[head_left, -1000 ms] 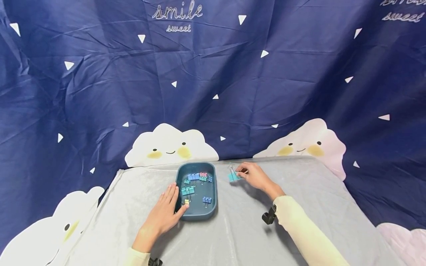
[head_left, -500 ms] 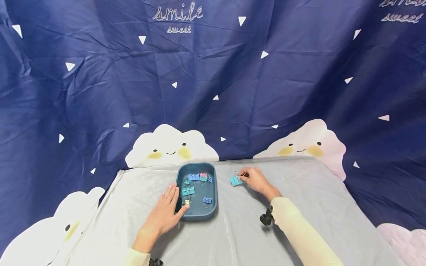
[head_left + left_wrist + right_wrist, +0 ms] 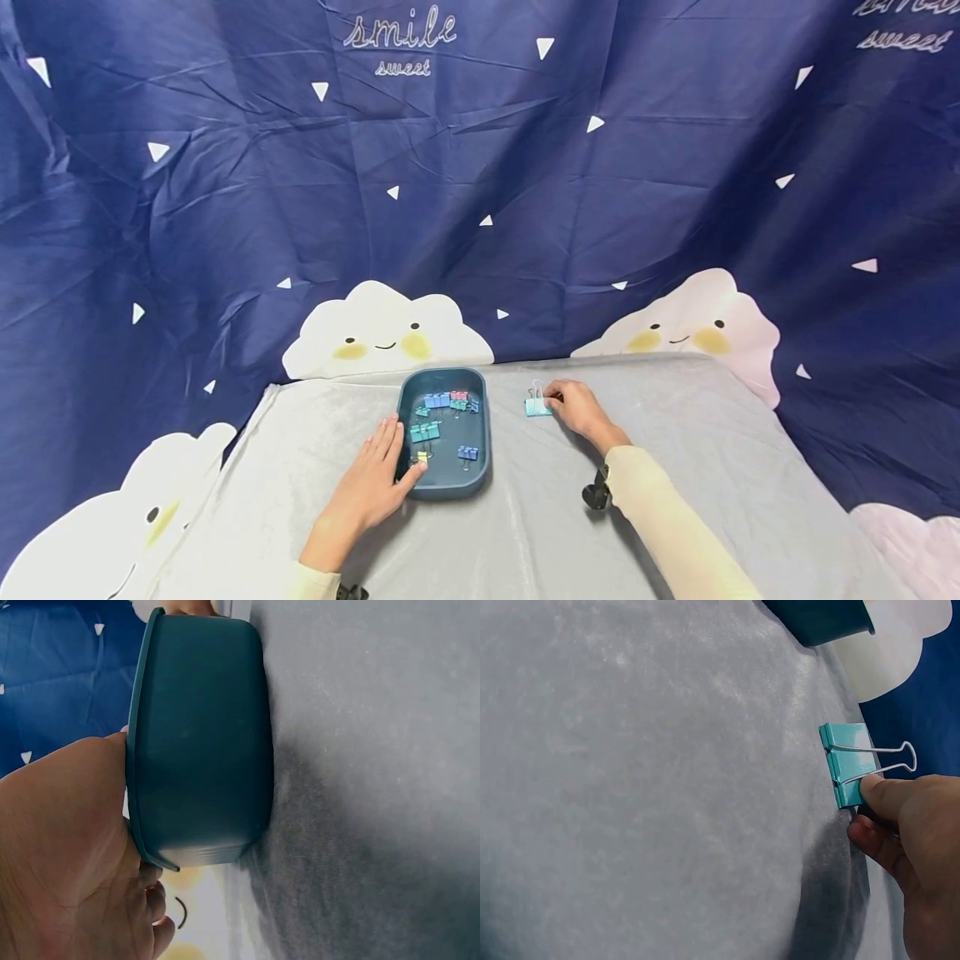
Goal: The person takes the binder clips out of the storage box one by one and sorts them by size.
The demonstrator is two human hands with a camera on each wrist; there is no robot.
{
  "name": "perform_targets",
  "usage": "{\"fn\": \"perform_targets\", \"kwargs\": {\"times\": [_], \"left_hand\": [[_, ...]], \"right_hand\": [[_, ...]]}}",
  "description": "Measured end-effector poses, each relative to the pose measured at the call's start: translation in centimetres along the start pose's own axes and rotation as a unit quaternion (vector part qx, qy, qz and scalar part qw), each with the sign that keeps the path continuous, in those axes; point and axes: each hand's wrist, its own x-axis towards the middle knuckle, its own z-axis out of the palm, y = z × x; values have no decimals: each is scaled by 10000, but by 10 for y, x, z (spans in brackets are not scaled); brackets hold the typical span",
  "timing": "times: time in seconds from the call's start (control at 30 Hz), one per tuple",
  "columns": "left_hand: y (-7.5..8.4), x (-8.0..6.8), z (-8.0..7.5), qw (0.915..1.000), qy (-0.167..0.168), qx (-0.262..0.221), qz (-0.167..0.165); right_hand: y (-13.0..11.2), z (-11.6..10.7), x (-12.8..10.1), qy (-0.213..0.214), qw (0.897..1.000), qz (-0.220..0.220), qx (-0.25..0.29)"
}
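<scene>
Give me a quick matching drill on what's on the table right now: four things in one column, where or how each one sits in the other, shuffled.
Things:
1. left hand
2. right hand
3. teal binder clip
4. dark teal tray

Places or states:
A. holds several small coloured clips
B. lies on the grey cloth, right of the tray
C. rests against the tray's near left rim
D. pinches the lone clip

Pairs: 1-C, 2-D, 3-B, 4-A

Bare grey cloth right of the tray lies open.
</scene>
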Motion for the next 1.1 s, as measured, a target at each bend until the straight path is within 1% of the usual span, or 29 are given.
{"fn": "perform_targets", "kwargs": {"times": [0.23, 0.47, 0.57, 0.73, 0.9, 1.1], "left_hand": [[-2, 1, 1, 10000, 17, 35, 18], [-2, 1, 1, 10000, 66, 13, 52], [-1, 1, 1, 10000, 76, 1, 51], [-2, 0, 2, 10000, 69, 20, 37], [-1, 0, 1, 10000, 56, -10, 18], [0, -1, 0, 10000, 53, -45, 19]], "right_hand": [[0, 2, 0, 81, 9999, 114, 0], [-2, 1, 0, 159, 9998, 121, 62], [-5, 0, 2, 288, 9995, 65, 55], [-14, -5, 5, 540, 9983, -203, -38], [-29, -12, 8, 585, 9971, -478, -65], [-54, -19, 9, 715, 9919, -1052, -42]]}}
